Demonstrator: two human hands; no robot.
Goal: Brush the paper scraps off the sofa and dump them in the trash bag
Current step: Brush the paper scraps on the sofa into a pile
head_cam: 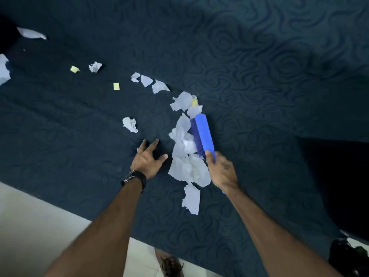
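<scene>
A dark blue patterned sofa seat (249, 66) fills the view. A heap of white paper scraps (187, 168) lies in the middle. My right hand (221, 170) grips the handle of a blue brush (203, 132), whose bristles rest against the right side of the heap. My left hand (146, 156) lies flat on the seat with spread fingers, just left of the heap. More scraps trail to the upper left: a crumpled ball (130, 124), torn pieces (150, 82), another ball (95, 66) and two small yellow bits (116, 86). No trash bag is identifiable.
The sofa's front edge runs diagonally across the lower left, with pale floor tiles (30, 226) below it. A foot (171, 264) shows at the bottom. A dark object (347, 254) sits on the floor at the lower right. Larger white sheets (30, 33) lie at the far left.
</scene>
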